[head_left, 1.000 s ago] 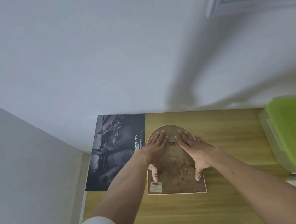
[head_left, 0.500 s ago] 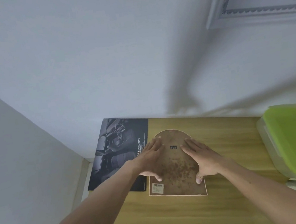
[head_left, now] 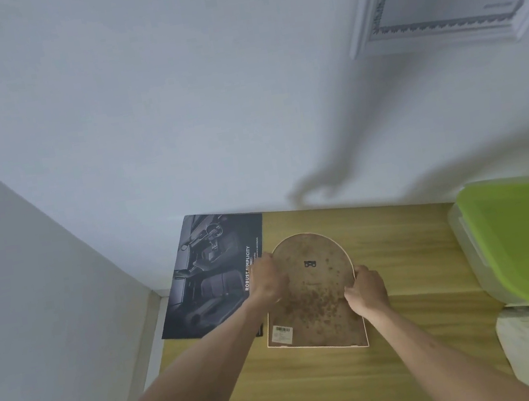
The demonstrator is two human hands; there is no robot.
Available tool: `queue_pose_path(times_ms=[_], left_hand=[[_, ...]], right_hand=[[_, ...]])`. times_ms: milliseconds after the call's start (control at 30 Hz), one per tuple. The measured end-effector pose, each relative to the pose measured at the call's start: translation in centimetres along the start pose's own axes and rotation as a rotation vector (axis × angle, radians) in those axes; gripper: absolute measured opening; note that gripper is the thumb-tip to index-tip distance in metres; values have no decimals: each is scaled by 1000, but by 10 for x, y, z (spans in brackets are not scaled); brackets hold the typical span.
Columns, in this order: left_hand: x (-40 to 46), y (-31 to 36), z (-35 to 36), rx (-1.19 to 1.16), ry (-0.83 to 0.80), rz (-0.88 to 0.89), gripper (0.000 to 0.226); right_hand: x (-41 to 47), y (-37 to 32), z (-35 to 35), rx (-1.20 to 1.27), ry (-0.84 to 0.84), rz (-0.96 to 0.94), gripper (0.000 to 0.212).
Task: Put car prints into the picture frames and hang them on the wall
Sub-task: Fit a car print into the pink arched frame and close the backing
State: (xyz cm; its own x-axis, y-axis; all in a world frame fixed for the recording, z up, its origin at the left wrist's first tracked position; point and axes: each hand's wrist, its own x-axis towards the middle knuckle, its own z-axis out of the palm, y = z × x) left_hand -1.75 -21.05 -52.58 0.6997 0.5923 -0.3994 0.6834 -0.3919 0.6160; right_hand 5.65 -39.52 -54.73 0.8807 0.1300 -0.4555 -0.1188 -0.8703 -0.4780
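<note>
Both hands grip the arched picture frame by its side edges: left hand at nine o'clock, right hand at three. It lies face down on the wooden table, its brown backing speckled and barcode-stickered. A dark car print lies at its nine o'clock.

Bare desk lies open between the arched frame and the green-lidded box at the right edge. The car print fills the back-left corner against the wall. The front edge lies open.
</note>
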Motion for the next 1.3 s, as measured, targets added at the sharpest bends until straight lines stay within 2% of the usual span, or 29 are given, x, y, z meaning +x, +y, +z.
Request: queue_pose_path(times_ms=[133,267,367,467,600,800,867,967,1000,1100,1200,1300], left_hand=[[-12,10,-8,-242,30,14,36],[-18,17,-19,-414,31,11,52],[-24,30,-36,-439,-4,2,36],[-37,44,-56,-458,-13,27,24],[-70,72,-73,-438,131,105,26],[-137,134,-81,-471,347,287,17],[-162,153,-82,-500,405,346,23],[-191,173,-83,-556,444,472,7],[-197,176,-84,-568,438,516,10],[-207,182,-90,-570,418,615,19],[-216,190,-109,-472,437,680,30],[-220,197,-139,-447,565,774,26]], right_hand=[[-2,2,-9,234,36,103,19],[-7,7,-26,446,50,154,26],[-11,-1,-44,524,33,120,31],[-23,-12,-66,545,14,41,45],[-50,-40,-98,453,32,-158,57],[-106,-100,-157,541,-43,-454,52],[-121,-114,-176,629,-59,-485,51],[-137,-125,-205,864,-132,-510,49],[-141,-127,-214,914,-151,-522,49],[-151,-130,-239,961,-120,-594,32],[-165,-139,-265,978,-55,-675,21],[-173,-153,-289,970,-14,-743,18]])
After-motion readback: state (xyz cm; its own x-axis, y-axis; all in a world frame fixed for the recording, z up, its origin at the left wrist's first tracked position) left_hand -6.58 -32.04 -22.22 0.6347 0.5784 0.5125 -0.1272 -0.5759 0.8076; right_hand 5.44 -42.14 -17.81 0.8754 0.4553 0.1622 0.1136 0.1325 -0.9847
